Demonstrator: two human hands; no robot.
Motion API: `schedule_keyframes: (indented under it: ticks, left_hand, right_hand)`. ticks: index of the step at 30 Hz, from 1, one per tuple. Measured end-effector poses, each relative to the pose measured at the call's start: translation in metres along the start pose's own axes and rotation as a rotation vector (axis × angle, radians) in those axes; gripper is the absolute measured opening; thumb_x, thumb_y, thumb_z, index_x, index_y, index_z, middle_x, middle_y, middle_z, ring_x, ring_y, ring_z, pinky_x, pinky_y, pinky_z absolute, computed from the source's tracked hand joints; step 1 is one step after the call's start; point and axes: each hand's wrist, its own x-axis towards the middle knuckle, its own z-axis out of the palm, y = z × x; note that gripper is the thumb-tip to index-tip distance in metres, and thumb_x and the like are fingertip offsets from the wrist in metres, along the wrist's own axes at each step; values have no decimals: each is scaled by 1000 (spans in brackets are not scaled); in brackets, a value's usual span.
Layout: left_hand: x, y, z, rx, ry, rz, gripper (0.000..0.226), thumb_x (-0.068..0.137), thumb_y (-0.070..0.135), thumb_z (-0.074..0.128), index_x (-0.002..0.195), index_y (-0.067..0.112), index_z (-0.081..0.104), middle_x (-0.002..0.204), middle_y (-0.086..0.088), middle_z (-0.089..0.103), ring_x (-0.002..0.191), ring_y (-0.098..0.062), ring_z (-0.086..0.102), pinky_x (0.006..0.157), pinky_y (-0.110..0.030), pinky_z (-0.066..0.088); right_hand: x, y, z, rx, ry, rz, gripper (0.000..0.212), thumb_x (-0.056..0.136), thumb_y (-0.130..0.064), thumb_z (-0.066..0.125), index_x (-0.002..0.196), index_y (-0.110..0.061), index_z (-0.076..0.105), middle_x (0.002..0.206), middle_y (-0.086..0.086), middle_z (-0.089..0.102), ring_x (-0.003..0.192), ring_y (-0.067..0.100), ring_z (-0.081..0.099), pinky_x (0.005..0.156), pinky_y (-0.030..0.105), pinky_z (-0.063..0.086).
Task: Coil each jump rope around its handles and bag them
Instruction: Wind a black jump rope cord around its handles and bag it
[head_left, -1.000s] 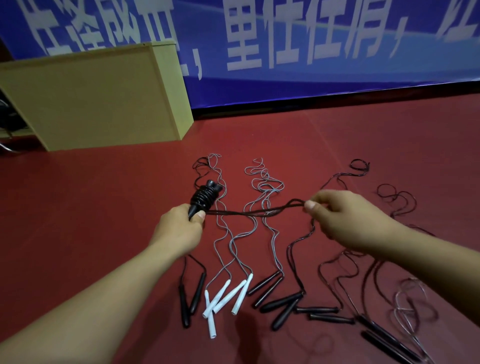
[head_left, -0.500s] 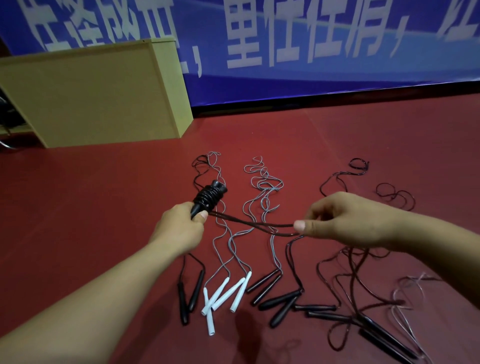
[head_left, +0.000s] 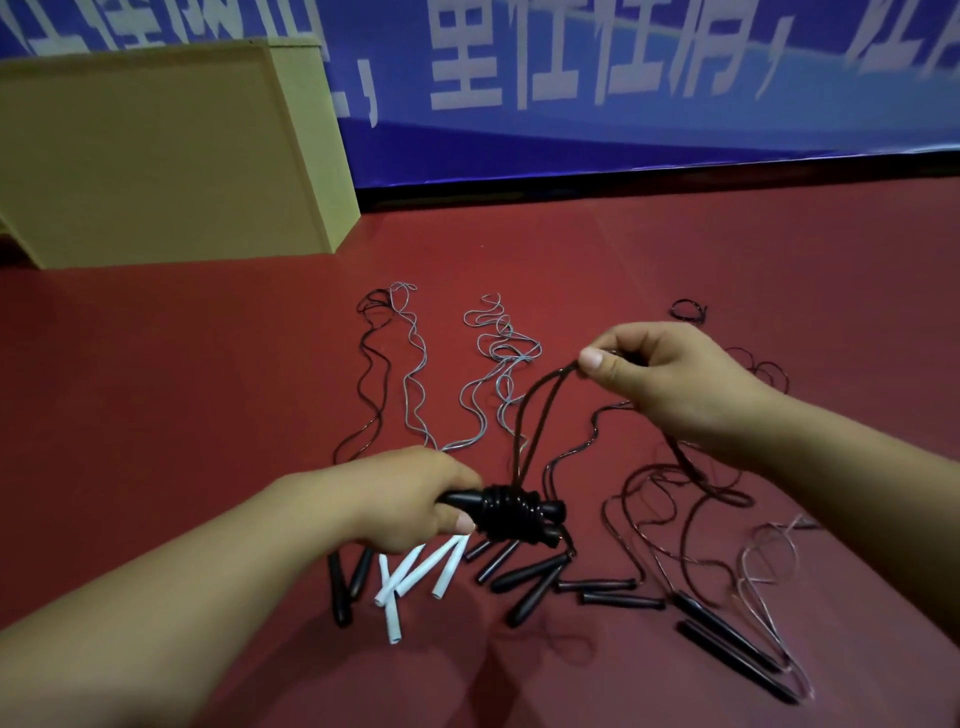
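Jump rope: black, partly coiled round its paired handles, held low above the floor.
Left hand: handles gripped.
Right hand: loose cord pinched, raised.
Change: bundle lowered, turned sideways; another wrap judged underway.
Hidden: no bag seen; cords blurred.

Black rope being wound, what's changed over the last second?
The left hand has swung the wrapped black handles down toward the person, so they now point right instead of up. The right hand has lifted its pinched black cord up and away. Both grips are unchanged, and the white handles remain on the red floor.
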Motion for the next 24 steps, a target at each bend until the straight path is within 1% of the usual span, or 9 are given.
schedule_keyframes:
  ticks: [2, 6, 10, 12, 14, 15, 16, 19, 24]
  left_hand:
    - [-2, 7, -2, -28, 11, 73, 4, 96, 31, 59, 93, 28, 58, 82, 4, 61, 77, -16, 56, 73, -35, 47]
    - [-11, 26, -7, -90, 114, 260, 18, 95, 28, 59, 82, 37, 51, 72, 9, 53, 68, -9, 49, 67, -32, 42]
    - [-15, 44, -9, -375, 227, 431, 6, 96, 26, 60, 90, 22, 60, 73, -5, 50, 66, -14, 42, 63, -37, 38]
    - [-14, 44, -9, -480, 306, 474, 15, 94, 32, 59, 95, 18, 64, 76, -10, 52, 69, -20, 44, 64, -38, 39]
    - [-13, 41, -8, -584, 398, 472, 19, 92, 35, 57, 92, 17, 64, 71, -2, 48, 67, -12, 43, 62, -33, 36]
    - [-12, 40, -7, -626, 437, 457, 18, 91, 35, 57, 90, 18, 63, 70, 3, 46, 66, -9, 42, 61, -31, 35]
    - [-10, 39, -7, -660, 470, 434, 16, 91, 35, 57, 90, 20, 63, 70, 5, 46, 65, -8, 43, 61, -32, 36]
    - [-6, 33, -6, -748, 569, 360, 16, 88, 40, 57, 90, 25, 63, 71, 10, 57, 65, -10, 58, 67, -36, 50]
    - [-1, 21, -8, -855, 724, 161, 17, 86, 39, 53, 84, 24, 60, 70, 9, 65, 63, -16, 68, 76, -47, 54]
  right_hand:
    - [3, 6, -2, -53, 82, 25, 22, 92, -37, 61, 85, -18, 71, 69, -3, 53, 63, 8, 45, 53, 17, 37]
    - [10, 18, -5, -37, 148, 111, 25, 90, -36, 65, 87, -13, 73, 78, 0, 61, 71, 8, 50, 63, 22, 41]
    - [13, 28, -6, 40, 103, 213, 27, 87, -39, 68, 82, -12, 73, 57, -14, 54, 47, -6, 45, 52, 13, 38]
    - [13, 29, -6, 79, 71, 218, 27, 87, -37, 69, 76, -12, 72, 57, -8, 57, 53, 1, 50, 57, 17, 44]
    - [13, 29, -5, 47, 16, 221, 21, 88, -23, 69, 72, -9, 69, 69, 12, 63, 65, 18, 54, 64, 33, 49]
    - [12, 28, -4, -27, -9, 221, 20, 88, -17, 65, 70, -8, 66, 69, 12, 63, 63, 19, 52, 62, 32, 46]
    - [10, 29, -2, -118, -30, 212, 22, 89, -17, 63, 69, -10, 64, 66, 7, 62, 59, 15, 51, 57, 28, 43]
    - [9, 27, 8, -300, -118, 154, 36, 92, -42, 59, 68, -17, 63, 63, -2, 64, 43, -1, 46, 48, 17, 37]
    - [8, 17, 20, -429, -262, 59, 39, 94, -49, 52, 67, -24, 64, 71, 4, 68, 46, -2, 47, 46, 10, 35]
